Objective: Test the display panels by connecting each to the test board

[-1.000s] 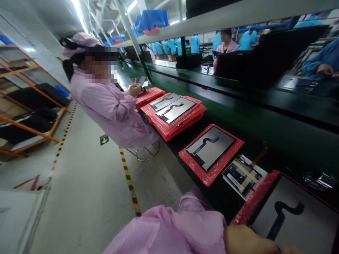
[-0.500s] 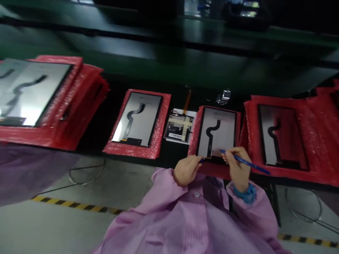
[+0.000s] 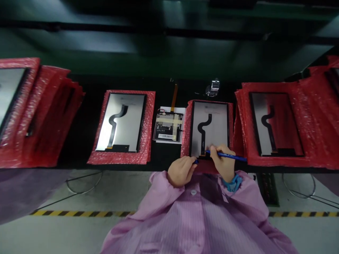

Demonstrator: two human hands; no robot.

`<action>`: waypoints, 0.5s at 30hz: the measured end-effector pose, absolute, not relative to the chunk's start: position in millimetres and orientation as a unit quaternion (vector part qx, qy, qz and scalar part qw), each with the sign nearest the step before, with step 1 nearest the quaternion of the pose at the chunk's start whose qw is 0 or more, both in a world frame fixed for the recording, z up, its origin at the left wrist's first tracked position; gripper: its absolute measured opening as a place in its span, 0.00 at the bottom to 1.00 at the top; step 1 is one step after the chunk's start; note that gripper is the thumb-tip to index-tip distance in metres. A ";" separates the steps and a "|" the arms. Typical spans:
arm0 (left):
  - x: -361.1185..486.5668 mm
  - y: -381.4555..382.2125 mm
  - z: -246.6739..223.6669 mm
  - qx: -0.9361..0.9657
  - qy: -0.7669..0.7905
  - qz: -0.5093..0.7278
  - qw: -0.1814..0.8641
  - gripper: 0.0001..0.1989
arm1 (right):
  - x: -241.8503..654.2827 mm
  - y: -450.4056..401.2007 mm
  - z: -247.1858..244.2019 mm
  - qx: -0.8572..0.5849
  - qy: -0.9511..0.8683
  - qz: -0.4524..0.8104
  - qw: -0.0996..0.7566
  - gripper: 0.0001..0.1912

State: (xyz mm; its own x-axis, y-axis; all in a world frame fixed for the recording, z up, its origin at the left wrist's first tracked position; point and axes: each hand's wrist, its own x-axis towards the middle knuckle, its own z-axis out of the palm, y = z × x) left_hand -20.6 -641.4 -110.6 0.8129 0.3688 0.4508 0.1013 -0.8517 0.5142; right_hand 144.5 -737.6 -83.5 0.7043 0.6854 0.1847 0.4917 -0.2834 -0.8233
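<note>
Directly before me a display panel (image 3: 217,123) with a black S-shaped flex cable (image 3: 203,135) lies on red bubble wrap (image 3: 186,132). My right hand (image 3: 222,163) is closed round a blue pen (image 3: 233,156), whose tip is at the panel's lower edge beside the cable's end. At the panel's lower left corner, my left hand (image 3: 181,171) pinches a small dark blue piece (image 3: 196,161), perhaps the pen's cap. Left of the panel, a taped circuit assembly (image 3: 168,125) with an orange flex strip (image 3: 174,97) rests on white paper.
Another panel (image 3: 123,123) on red wrap lies to the left, and one (image 3: 277,123) partly under red film to the right. Red wrap stacks (image 3: 55,116) stand farther left. A clear tape dispenser (image 3: 213,88) sits behind. A purple sleeve (image 3: 29,190) shows at lower left.
The view has shifted, with things at the left now farther left. My right hand has brought the pen tip down and left to the cable's lower end. My left hand keeps its pinch.
</note>
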 end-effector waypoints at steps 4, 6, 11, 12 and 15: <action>-20.5 -642.2 -110.7 0.918 0.126 0.293 0.235 0.14 | 142.8 -736.0 -87.7 -0.787 -0.376 0.091 0.481 0.18; -20.3 -642.2 -110.8 0.916 0.126 0.301 0.234 0.14 | 140.5 -738.4 -88.6 -0.784 -0.370 0.078 0.491 0.18; -20.8 -641.5 -111.8 0.917 0.116 0.305 0.230 0.11 | 155.6 -766.1 -74.5 -0.735 -0.278 -0.050 0.617 0.11; -21.3 -641.3 -112.3 0.918 0.113 0.305 0.228 0.10 | 165.8 -775.2 -68.9 -0.721 -0.261 -0.096 0.635 0.11; -22.8 -641.1 -114.8 0.920 0.109 0.306 0.218 0.09 | 208.6 -805.1 -53.3 -0.749 -0.217 -0.202 0.593 0.13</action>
